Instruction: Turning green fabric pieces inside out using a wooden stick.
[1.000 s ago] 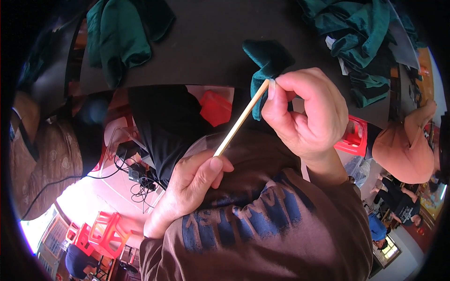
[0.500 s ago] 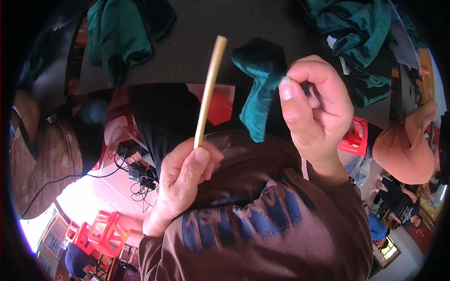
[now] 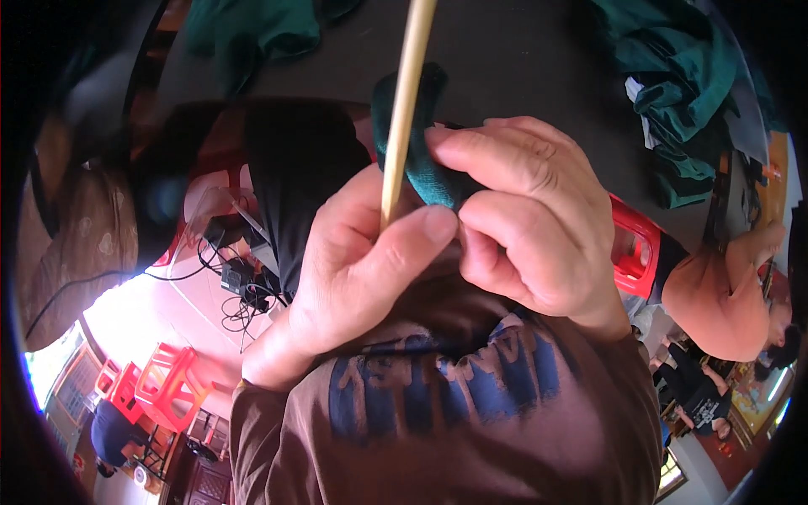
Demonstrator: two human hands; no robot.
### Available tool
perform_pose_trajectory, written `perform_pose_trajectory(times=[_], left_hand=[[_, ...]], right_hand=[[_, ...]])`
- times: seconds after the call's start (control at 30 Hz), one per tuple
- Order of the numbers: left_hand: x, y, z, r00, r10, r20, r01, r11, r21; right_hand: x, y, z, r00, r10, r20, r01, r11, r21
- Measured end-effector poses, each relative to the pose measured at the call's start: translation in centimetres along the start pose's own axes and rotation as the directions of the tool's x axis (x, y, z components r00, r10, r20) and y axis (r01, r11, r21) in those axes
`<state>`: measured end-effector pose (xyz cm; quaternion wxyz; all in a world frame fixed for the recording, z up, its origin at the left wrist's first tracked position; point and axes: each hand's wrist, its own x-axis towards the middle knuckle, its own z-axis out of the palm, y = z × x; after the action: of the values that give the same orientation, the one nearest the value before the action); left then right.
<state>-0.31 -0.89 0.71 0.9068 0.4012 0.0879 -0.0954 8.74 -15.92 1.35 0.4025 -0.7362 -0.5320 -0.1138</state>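
My left hand (image 3: pixel 349 261) grips the lower end of a thin, pale wooden stick (image 3: pixel 408 105), which points up and away from me. Behind the stick, a narrow piece of dark green velvet fabric (image 3: pixel 427 172) curves down between my hands. My right hand (image 3: pixel 539 223) is closed on the edge of this fabric with bent fingers. The left thumb tip presses at the fabric's lower end, close to the right fingertips. The stick's bottom end is hidden in the left hand.
On the dark table (image 3: pixel 505 59), green velvet lies at the far left (image 3: pixel 252 34) and in a heap at right (image 3: pixel 690 76). Black cables and adapters (image 3: pixel 244 278) are at left. Red stools (image 3: pixel 172 383) stand around. Other people sit on both sides.
My hands have come together, the right moving left and the left moving up and right. The green fabric is now behind the stick, at the left thumb. The view has shifted slightly.
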Motion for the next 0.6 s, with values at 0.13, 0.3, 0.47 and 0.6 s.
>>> perform_pose_trajectory(times=[0.13, 0.3, 0.47, 0.6], left_hand=[[0.3, -0.3, -0.8, 0.989, -0.002, -0.146, 0.003, 1.0, 0.011], [0.9, -0.2, -0.7, 0.95, 0.14, -0.278, -0.105, 0.985, 0.138], [1.2, -0.5, -2.6, 0.977, 0.061, -0.206, -0.059, 0.998, 0.014], [1.2, -0.9, -4.3, 0.99, 0.138, 0.039, -0.113, 0.92, -0.375]], right_hand=[[0.0, 0.6, 0.8, 0.988, -0.156, 0.019, 0.157, 0.984, -0.086], [-0.1, 0.0, 1.0, 0.986, -0.144, 0.083, 0.152, 0.983, -0.104], [-0.5, 0.0, 0.8, 0.997, -0.066, 0.039, 0.065, 0.998, 0.021], [-0.2, -1.3, 0.4, 0.979, 0.205, 0.016, -0.203, 0.955, 0.218]])
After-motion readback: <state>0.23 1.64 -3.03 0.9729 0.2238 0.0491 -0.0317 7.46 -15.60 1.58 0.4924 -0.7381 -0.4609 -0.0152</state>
